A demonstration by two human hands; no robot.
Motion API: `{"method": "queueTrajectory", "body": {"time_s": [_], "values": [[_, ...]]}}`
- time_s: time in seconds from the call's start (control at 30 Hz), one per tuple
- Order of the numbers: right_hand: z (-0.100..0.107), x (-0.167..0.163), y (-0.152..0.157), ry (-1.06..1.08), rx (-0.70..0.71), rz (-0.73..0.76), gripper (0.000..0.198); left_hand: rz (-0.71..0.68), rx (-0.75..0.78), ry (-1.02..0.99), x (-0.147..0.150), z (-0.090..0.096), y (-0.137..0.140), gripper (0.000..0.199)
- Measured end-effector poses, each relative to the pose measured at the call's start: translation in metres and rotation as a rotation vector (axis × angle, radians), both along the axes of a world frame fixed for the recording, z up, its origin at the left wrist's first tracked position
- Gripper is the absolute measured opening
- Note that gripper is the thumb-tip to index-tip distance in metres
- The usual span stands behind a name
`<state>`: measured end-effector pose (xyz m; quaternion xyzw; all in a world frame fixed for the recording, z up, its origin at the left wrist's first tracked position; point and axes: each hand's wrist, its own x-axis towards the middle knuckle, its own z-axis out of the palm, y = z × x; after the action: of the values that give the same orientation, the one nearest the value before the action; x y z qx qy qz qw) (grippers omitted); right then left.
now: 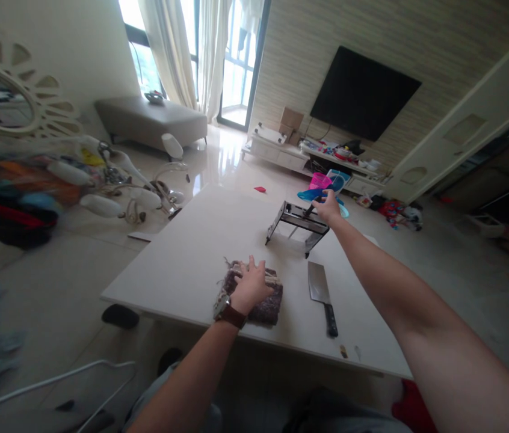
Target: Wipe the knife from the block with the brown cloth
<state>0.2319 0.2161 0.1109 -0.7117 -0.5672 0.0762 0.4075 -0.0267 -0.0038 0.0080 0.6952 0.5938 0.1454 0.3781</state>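
My left hand (253, 285), with a watch on its wrist, lies with spread fingers on a folded, shaggy dark brown and beige cloth (266, 310) near the table's front edge. Farther out, my right hand (328, 208) is closed around a black handle (312, 208) at the top of a small metal-framed stand (293, 215). Whether the handle belongs to the stand or to a separate tool, I cannot tell. A cleaver (318, 281) with a black grip lies flat between the cloth and my right forearm, its grip toward me.
The white table (182, 264) carries two small items, one yellowish (343, 351), at its front right edge. A fallen-looking lamp (132, 198) with white shades is left of it. Beyond stand a bench (159, 123), a low TV cabinet (277, 153) and pink and blue plastic baskets (320, 180).
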Motion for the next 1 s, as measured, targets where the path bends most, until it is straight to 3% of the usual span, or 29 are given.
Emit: {"method": "queueTrajectory", "body": {"time_s": [0.13, 0.23, 0.43, 0.53, 0.63, 0.73, 0.87, 1.0], "values": [[0.011, -0.005, 0.0, -0.049, 0.025, -0.003, 0.028, -0.025, 0.01, -0.006, 0.003, 0.001, 0.001, 0.078], [0.028, -0.004, -0.001, -0.08, 0.093, -0.024, 0.021, -0.089, 0.063, -0.007, 0.006, 0.001, 0.0, 0.07], [0.093, 0.005, -0.006, -0.157, 0.457, 0.008, 0.019, -0.052, 0.098, -0.214, 0.009, 0.0, -0.001, 0.046], [0.129, -0.003, -0.039, -0.283, 0.617, 0.12, 0.024, 0.014, 0.081, -0.421, 0.015, -0.001, 0.003, 0.031], [0.139, -0.023, -0.102, -0.372, 0.656, 0.28, 0.027, 0.038, -0.069, -0.715, 0.026, 0.001, 0.003, 0.021], [0.109, -0.041, -0.172, -0.39, 0.677, 0.422, 0.022, -0.024, -0.332, -1.102, 0.036, 0.008, -0.004, 0.039], [0.029, -0.046, -0.243, -0.405, 0.638, 0.602, 0.019, -0.128, -0.643, -1.428, 0.043, 0.018, -0.024, 0.061], [-0.049, -0.043, -0.288, -0.325, 0.446, 0.759, 0.027, -0.016, -0.758, -1.57, 0.047, 0.016, -0.043, 0.044]]}}
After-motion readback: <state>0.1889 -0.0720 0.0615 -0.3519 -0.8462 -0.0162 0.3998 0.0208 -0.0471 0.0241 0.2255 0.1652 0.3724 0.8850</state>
